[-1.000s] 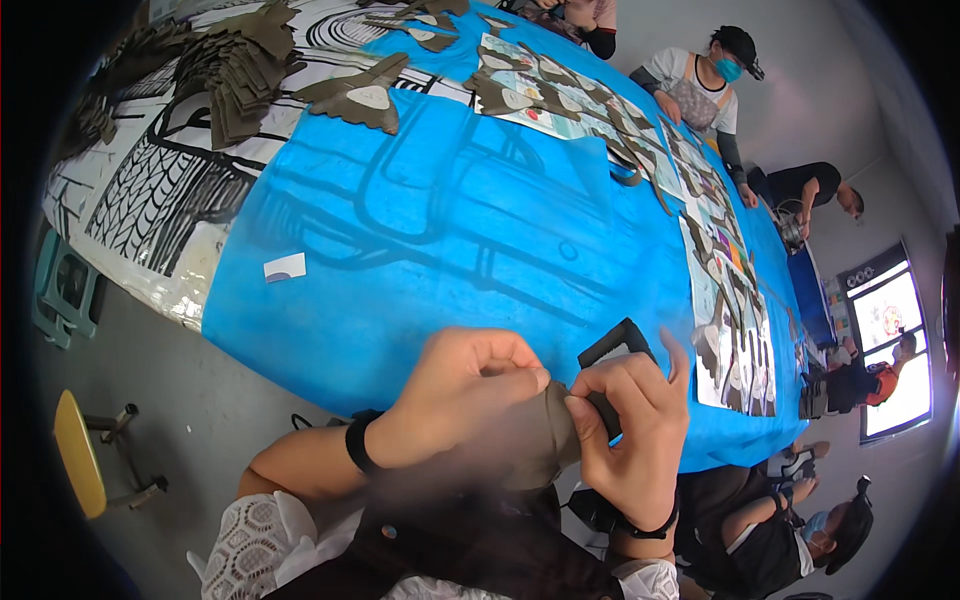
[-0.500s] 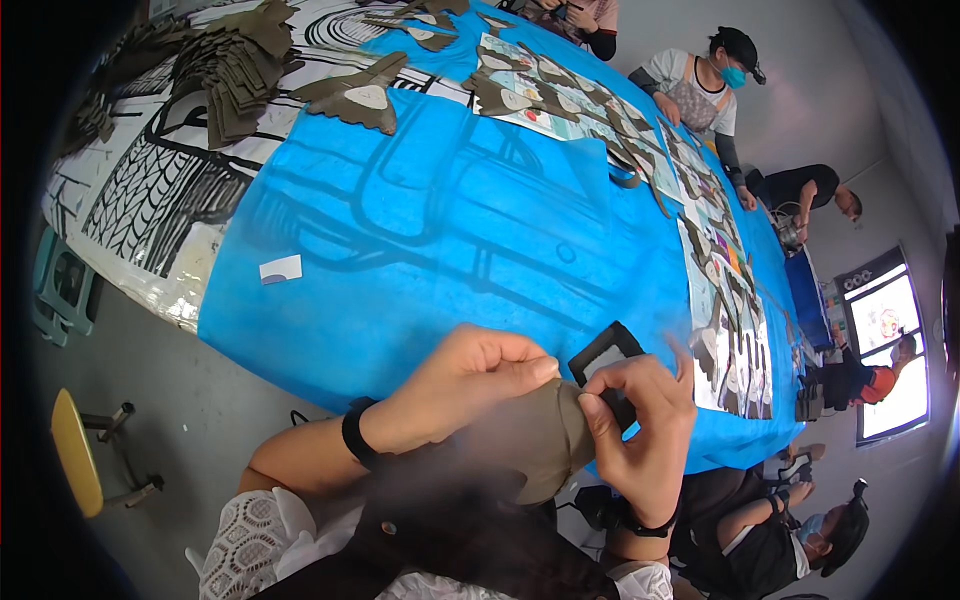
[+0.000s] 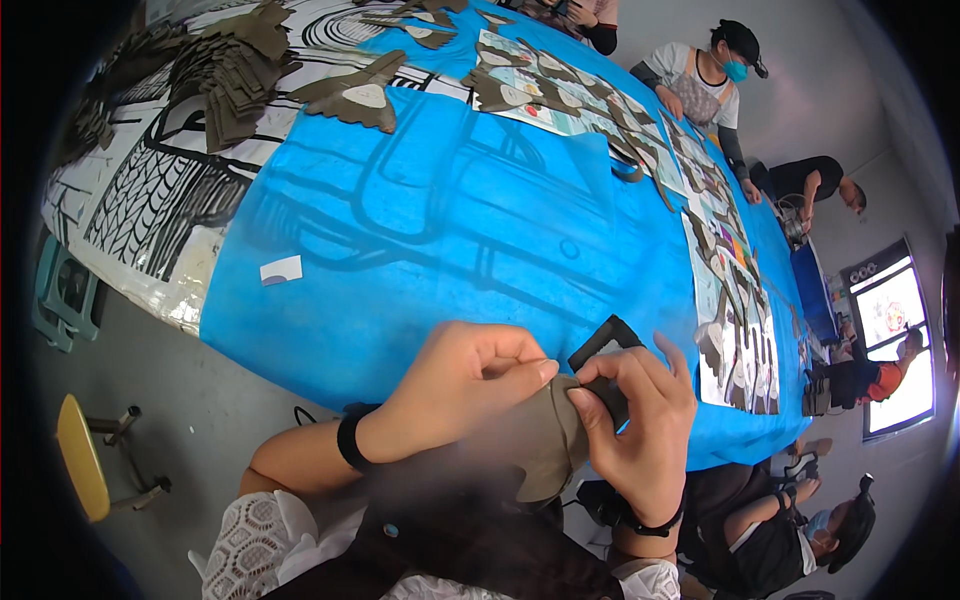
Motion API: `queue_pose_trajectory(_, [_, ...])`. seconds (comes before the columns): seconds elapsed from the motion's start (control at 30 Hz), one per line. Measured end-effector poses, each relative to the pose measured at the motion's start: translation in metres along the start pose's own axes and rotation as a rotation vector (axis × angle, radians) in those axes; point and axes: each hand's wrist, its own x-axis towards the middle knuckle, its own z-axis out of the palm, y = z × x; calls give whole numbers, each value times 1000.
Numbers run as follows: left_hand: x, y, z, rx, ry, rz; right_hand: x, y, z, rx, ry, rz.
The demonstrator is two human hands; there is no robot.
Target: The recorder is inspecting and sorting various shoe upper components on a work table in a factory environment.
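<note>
Both hands pinch the upper edge of an olive-brown piece of sheet material (image 3: 552,432), which looks like fabric or leather and hangs near my body. My left hand (image 3: 440,390) is closed on its left side, thumb against bent fingers. At the right, my right hand (image 3: 640,425) grips the same edge between thumb and forefinger, with its other fingers raised. The two pinches are close together. Just behind the right fingers lies a black square-cornered frame (image 3: 612,326), partly hidden by that hand. A blur covers the lower left of the piece.
A blue cover (image 3: 400,300) spreads over the table, with a small white card (image 3: 281,270) on it. Stacked brown pieces (image 3: 235,85) lie at the far left. Cut brown pieces with pale patches (image 3: 360,98) sit farther back. Several people work around; a yellow stool (image 3: 80,455) stands left.
My right thumb and forefinger have shifted slightly left along the edge, nearer the left hand. The right hand now covers more of the black frame. My left hand keeps its pinch.
</note>
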Motion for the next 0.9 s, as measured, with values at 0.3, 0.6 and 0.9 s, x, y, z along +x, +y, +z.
queue_pose_trajectory(0.3, [-5,0,4,107,84,75,1,-2,3,8,15,-38])
queue_pose_trajectory(0.6, [-4,-5,-3,-32,-31,-30,1,-6,2,64,-1,-119])
queue_pose_trajectory(0.9, [2,-16,0,-28,-88,37,1,0,-4,252,-103,-65])
